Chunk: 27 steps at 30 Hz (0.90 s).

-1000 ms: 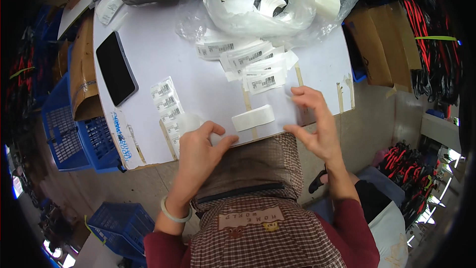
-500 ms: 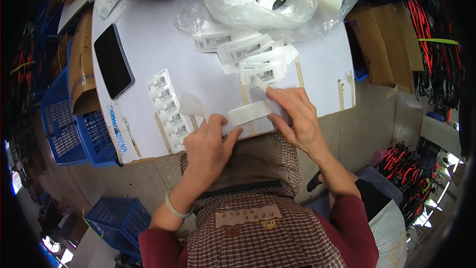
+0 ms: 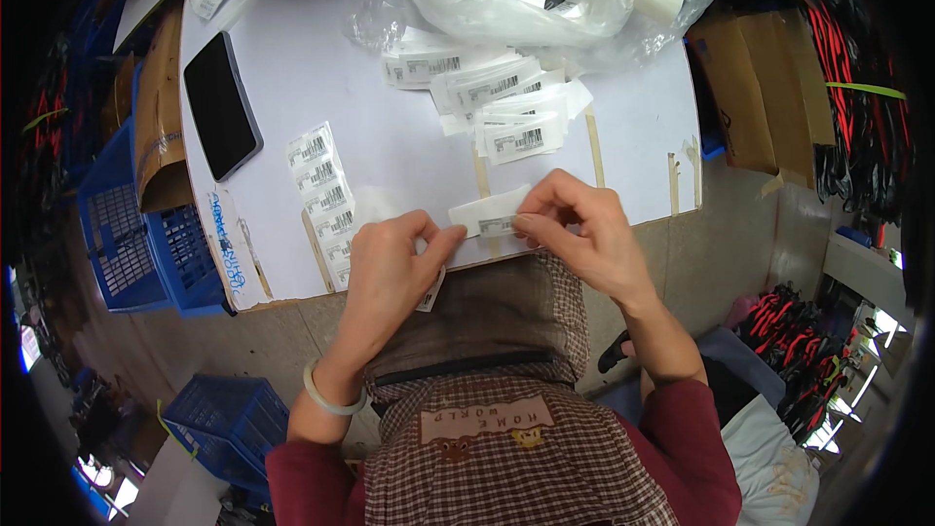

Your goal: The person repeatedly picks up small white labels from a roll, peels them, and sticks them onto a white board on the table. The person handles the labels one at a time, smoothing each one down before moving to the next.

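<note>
My right hand (image 3: pixel 589 239) is closed, thumb and forefinger pinching the right end of a small white barcode label (image 3: pixel 497 226). The label lies along the lower part of a blank white strip (image 3: pixel 487 209) near the table's front edge. At the strip's left end is the thumb tip of my left hand (image 3: pixel 399 258), its fingers curled in. A piece of label strip (image 3: pixel 430 292) with print sticks out below that hand, over my lap; the fingers hide the rest. Left of it lies a sheet of barcode labels (image 3: pixel 319 175). Beyond my right hand is a loose pile of barcode-labelled white strips (image 3: pixel 526 141).
A clear plastic bag (image 3: pixel 545 34) with white label rolls stands at the back. A dark phone (image 3: pixel 224 107) lies at the left on the white tabletop (image 3: pixel 380 151). Cardboard boxes (image 3: pixel 769 88) and blue crates (image 3: pixel 117 234) flank the table.
My right hand has drawn back from the pile's edge to the blank strip, bringing a barcode label onto it. My left thumb now meets the strip's left end.
</note>
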### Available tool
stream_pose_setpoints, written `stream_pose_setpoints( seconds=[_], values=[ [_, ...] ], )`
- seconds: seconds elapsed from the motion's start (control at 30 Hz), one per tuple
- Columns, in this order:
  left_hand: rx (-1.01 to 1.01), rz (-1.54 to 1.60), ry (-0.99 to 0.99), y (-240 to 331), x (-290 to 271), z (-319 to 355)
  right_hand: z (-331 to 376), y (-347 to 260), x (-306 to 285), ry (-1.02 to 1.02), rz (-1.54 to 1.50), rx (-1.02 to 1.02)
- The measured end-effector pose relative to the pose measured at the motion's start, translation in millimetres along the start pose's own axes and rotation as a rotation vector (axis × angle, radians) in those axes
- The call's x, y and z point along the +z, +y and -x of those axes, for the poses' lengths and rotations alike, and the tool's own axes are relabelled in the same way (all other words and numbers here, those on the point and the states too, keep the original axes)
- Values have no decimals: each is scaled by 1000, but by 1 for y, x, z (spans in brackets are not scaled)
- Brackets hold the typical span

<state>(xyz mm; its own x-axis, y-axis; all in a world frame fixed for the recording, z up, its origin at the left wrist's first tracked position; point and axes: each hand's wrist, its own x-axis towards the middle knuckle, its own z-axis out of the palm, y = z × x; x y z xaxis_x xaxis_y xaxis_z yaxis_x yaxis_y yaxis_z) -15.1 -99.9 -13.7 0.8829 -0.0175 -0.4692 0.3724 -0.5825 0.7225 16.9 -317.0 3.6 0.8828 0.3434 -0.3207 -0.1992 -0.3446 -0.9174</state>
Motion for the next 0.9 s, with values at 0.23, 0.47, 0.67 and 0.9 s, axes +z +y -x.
stream_pose_setpoints(
  seconds=[0.23, 0.47, 0.67, 0.9],
  values=[
    [143, -200, 61, -4, 9, -8, -17, 3, 14, 8, 210, 65],
    [159, -180, 66, -6, 8, -8, -17, 7, 19, 33, 233, 14],
    [292, -407, 116, 0, 16, -13, -12, 14, 28, 141, 407, -162],
    [124, 16, 120, 19, -4, -12, -22, 5, 0, 236, 145, -60]
  ],
)
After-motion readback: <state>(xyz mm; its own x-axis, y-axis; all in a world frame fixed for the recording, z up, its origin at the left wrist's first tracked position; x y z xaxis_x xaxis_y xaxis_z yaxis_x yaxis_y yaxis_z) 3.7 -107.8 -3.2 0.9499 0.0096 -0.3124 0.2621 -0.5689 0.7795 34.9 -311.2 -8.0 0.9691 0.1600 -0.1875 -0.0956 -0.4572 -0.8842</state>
